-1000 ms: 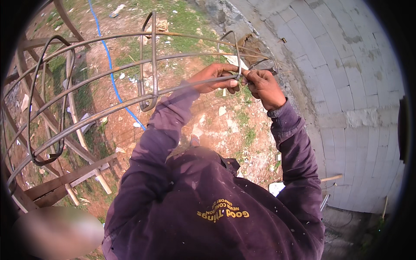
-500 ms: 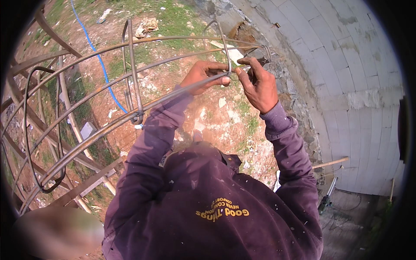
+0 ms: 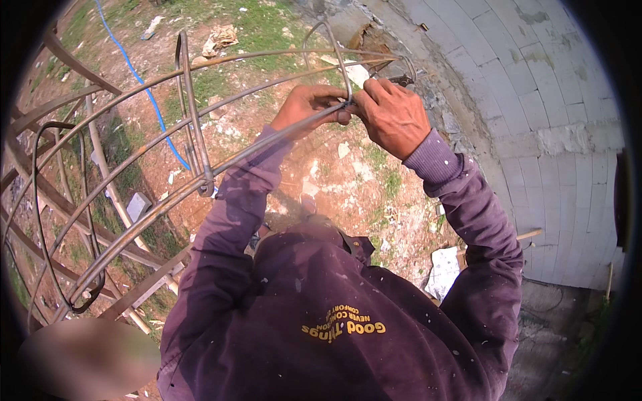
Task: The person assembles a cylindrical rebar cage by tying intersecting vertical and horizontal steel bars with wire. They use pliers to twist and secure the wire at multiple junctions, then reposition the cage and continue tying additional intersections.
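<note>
A long cage of steel rebar (image 3: 244, 152) runs from the lower left to the upper middle, its bars joined by bent stirrups. My left hand (image 3: 306, 107) is closed at the near bar, its fingers and thumb curled round it just beside a rectangular stirrup (image 3: 343, 63). On the other side of that joint, my right hand (image 3: 394, 119) is closed in a pinch, with the back of the hand up. Its fingertips meet the corner where stirrup and bar cross. Thin tie wire there is mostly hidden by the fingers. A dark metal piece (image 3: 403, 79) shows just beyond the right knuckles.
Another stirrup (image 3: 190, 113) and a dark loose-looking one (image 3: 40, 200) stand along the cage. Wooden poles (image 3: 110, 180) lie to the left. A blue hose (image 3: 137, 73) crosses the grassy ground. A grey block wall (image 3: 555, 194) rises on the right.
My right hand has turned over and its fingers have closed in on the joint, with the elbow moving outward. The left hand stays at the bar. The view has shifted slightly.
</note>
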Tool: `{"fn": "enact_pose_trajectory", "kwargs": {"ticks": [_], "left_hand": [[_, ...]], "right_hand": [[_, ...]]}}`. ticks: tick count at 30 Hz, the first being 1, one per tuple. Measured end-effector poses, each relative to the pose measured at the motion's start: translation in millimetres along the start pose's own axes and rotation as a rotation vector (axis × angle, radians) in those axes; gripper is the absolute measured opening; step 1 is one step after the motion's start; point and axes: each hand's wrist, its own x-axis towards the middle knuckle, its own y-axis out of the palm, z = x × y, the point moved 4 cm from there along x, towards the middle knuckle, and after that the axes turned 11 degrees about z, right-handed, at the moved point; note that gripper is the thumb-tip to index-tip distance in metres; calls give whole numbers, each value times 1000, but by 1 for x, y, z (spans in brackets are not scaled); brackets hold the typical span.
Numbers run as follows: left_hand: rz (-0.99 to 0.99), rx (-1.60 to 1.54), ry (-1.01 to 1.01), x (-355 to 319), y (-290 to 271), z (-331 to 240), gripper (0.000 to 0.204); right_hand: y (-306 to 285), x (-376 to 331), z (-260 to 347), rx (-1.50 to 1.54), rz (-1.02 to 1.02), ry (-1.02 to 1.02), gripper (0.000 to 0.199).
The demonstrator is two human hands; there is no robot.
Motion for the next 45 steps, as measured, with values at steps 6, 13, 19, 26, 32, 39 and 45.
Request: {"fn": "enact_pose_trajectory", "kwargs": {"ticks": [6,13,19,26,32,39,45], "left_hand": [[72,102,-84,1,-1,-9,56],[143,-19,-18,3,-2,2,49],[17,-125,4,-1,-1,8,60],[295,-276,-108,13,-2,-8,84],[258,-293,-113,19,-3,0,81],[100,-324,-59,13,-1,-6,65],[-44,-145,-53,12,7,-14,60]], "right_hand": [[23,0,-13,792,256,430,26],[66,-14,21,2358,76,788,26],[76,-20,11,2304,76,640,25],[79,-42,-78,1158,-460,644,39],[153,-74,-190,829,-112,826,40],[203,-65,-199,919,-195,543,43],[157,-61,-193,1047,-586,521,33]]}}
